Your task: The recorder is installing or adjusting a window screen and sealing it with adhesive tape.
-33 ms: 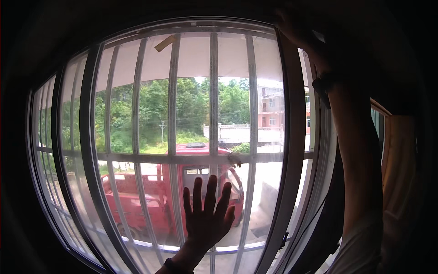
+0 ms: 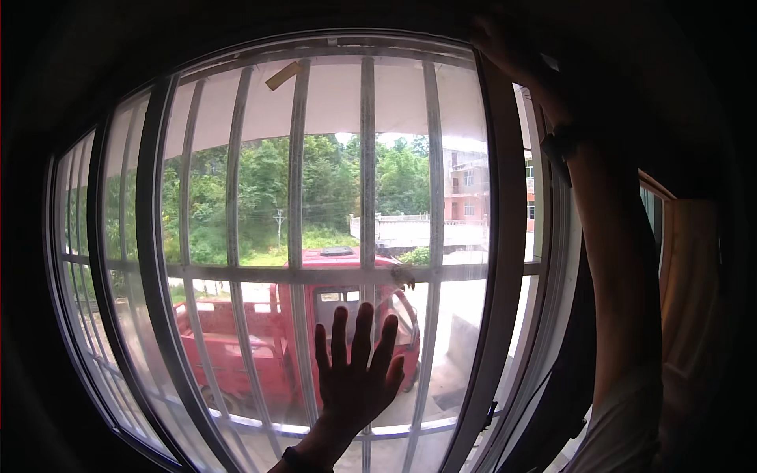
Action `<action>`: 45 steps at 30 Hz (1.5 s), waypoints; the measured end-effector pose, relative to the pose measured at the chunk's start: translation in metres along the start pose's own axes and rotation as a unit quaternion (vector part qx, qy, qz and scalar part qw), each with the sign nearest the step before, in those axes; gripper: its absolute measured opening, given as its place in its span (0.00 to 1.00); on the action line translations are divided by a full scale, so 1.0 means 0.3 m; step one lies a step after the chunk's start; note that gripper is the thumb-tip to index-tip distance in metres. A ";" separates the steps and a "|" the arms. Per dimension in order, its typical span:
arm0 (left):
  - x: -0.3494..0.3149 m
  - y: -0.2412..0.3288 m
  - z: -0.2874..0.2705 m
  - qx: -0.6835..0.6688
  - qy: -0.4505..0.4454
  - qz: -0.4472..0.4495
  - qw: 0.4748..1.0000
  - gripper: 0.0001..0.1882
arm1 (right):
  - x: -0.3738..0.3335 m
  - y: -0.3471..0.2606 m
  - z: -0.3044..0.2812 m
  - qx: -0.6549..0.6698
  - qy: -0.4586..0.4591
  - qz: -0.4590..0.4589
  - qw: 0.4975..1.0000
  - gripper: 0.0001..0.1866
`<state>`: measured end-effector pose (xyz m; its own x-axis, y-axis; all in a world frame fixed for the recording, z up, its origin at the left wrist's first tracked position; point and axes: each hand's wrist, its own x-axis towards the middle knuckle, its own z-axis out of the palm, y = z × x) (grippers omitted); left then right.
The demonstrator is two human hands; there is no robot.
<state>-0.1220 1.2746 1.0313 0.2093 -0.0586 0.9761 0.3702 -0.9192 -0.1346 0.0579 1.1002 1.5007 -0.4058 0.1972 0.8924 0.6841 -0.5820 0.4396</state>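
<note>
My left hand (image 2: 356, 378), back toward me and fingers spread, is held up flat at the lower pane of a sliding window (image 2: 394, 102). It appears to rest on the glass; exact contact is hard to judge. A dark band (image 2: 294, 459) circles that wrist. My right arm reaches up along the window's right side. At the upper corner of the dark sash frame (image 2: 505, 221), my right hand (image 2: 516, 59) is in deep shadow, so its grip cannot be made out. A dark watch or band (image 2: 558, 146) is on the right wrist.
Metal security bars (image 2: 298, 197) stand beyond the glass. Outside are a red truck (image 2: 236, 331), trees (image 2: 331, 173) and a pinkish building (image 2: 465, 189). A latch (image 2: 490, 414) sits low on the sash. Brownish curtain-like cloth (image 2: 690, 284) hangs at the right.
The view has shifted very slightly; both hands keep almost the same pose and place.
</note>
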 end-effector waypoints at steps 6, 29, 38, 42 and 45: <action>0.008 0.007 0.001 -0.012 0.005 0.016 1.000 0.37 | -0.032 0.052 -0.035 -0.061 0.068 -0.132 0.987 0.10; 0.012 0.014 0.000 -0.005 -0.008 0.019 1.000 0.33 | 0.004 -0.028 0.073 -0.201 0.211 -0.055 0.955 0.05; 0.006 0.012 0.008 -0.001 0.005 0.015 1.000 0.39 | -0.008 0.045 0.087 -0.051 0.194 0.049 0.978 0.13; 0.006 0.010 0.000 -0.006 0.005 0.010 1.000 0.38 | 0.029 0.030 0.090 0.122 0.144 0.190 0.963 0.18; 0.017 0.028 0.002 -0.031 0.007 0.034 0.999 0.34 | 0.058 0.188 0.050 -0.218 -0.053 0.096 0.970 0.20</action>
<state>-0.1174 1.2668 1.0351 0.2202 -0.1273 0.9671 0.2993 -0.9348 -0.1912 0.0985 1.0828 1.5425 -0.2152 0.1181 0.9694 0.4106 -0.8897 0.1995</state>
